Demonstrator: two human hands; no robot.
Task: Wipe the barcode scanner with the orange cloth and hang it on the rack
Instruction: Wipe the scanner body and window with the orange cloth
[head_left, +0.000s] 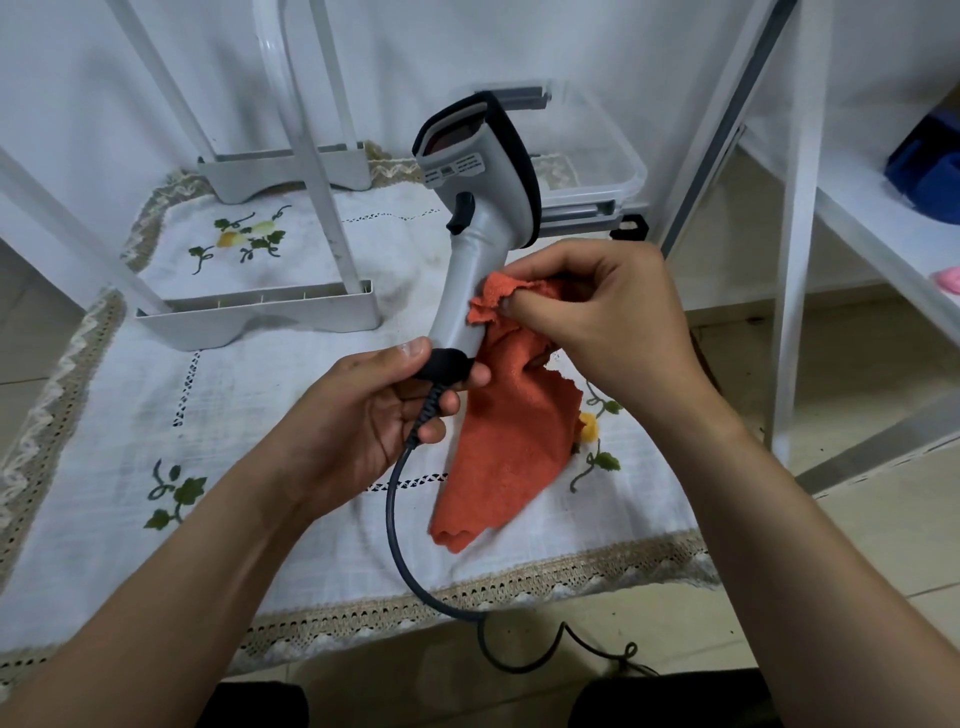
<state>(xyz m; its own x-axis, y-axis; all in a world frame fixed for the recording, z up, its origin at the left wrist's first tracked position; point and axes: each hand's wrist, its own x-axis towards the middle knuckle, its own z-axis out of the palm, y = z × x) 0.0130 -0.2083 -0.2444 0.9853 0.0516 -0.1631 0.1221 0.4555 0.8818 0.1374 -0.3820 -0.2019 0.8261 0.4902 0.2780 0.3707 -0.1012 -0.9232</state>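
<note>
Above the middle of the desk (130, 441), which is covered by a white embroidered, lace-edged tablecloth, the grey plastic barcode scanner with black trim (483, 218) is held upright in the air, window end uppermost.

Left hand (374, 410): thumb and fingers curled round the black base of the handle. The dark coiled cable (395, 519) leaves the scanner there, loops past the desk edge and drops to the floor.

Right hand (597, 317): fingertips pinching a bunched fold of the orange terry cloth (509, 447) against the right side of the handle. The rest of the cloth hangs down, and its lower edge appears to reach the tablecloth.

Step in hand, as judged: wiping, at the handle. The trigger, head and window lie above the cloth. The next move calls for sliding the fold up toward the head while the left hand turns the scanner to present each face. The cloth must then be put down before hanging.

Surroundings: the white tubular rack with flat pale feet (260, 314) stands at the back left of the desk. Its upper bars run out of view, so the hanging point cannot be told. A clear lidded plastic box (592, 156) sits just behind the scanner, and a white shelf unit (802, 234) holding a blue object (930, 166) stands to the right.

Possible hindrance: the trailing cable could catch on the desk edge or a rack foot during the move across.
</note>
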